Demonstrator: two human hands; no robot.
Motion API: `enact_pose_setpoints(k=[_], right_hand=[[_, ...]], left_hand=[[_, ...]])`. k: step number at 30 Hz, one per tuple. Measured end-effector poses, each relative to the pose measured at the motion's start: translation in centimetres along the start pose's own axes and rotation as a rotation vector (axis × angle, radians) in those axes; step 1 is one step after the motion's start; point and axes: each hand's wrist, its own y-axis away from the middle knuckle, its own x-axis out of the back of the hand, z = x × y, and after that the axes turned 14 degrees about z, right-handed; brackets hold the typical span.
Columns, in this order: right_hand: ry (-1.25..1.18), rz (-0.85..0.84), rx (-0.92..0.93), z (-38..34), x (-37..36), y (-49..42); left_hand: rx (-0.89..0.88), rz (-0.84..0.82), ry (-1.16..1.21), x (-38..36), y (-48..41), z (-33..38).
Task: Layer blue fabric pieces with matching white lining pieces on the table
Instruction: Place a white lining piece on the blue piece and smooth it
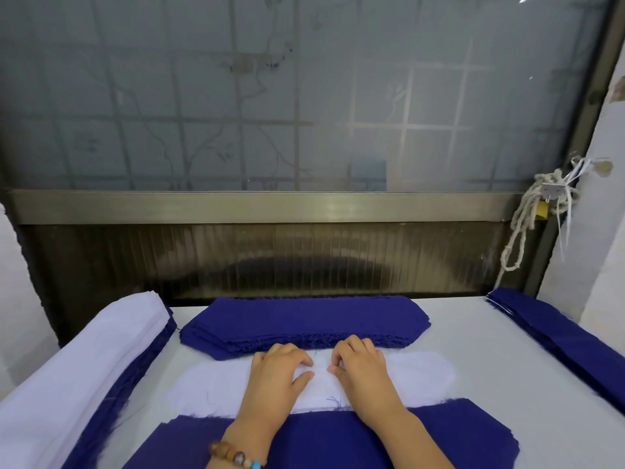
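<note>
A white lining piece (416,377) lies flat across the middle of the table. My left hand (277,377) and my right hand (363,370) both sit on its centre, fingertips curled and pinching the white cloth between them. Behind the hands is a thick stack of blue fabric pieces (304,321). A single blue fabric piece (338,441) lies in front of the lining, under my forearms.
A layered pile of white and blue pieces (84,367) runs along the left side of the table (473,336). Another blue stack (561,336) lies along the right edge. A frosted window and a knotted rope (527,214) are behind the table.
</note>
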Motion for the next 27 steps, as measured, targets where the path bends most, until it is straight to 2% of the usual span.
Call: enact_pose_setpoints(k=[12,19,27], right_hand=[[-0.056,-0.093,-0.008,0.07,0.36,0.36],[-0.073,-0.071,0.055,-0.26,0.62,0.38],[-0.095,-0.107,0.056,-0.54,1.07,0.45]], left_hand=[[0.028,-0.022,0.138,0.14,0.27,0.67],[0.010,-0.025,0.180,0.41,0.22,0.82],[0.021,-0.075,0.018,-0.25,0.11,0.12]])
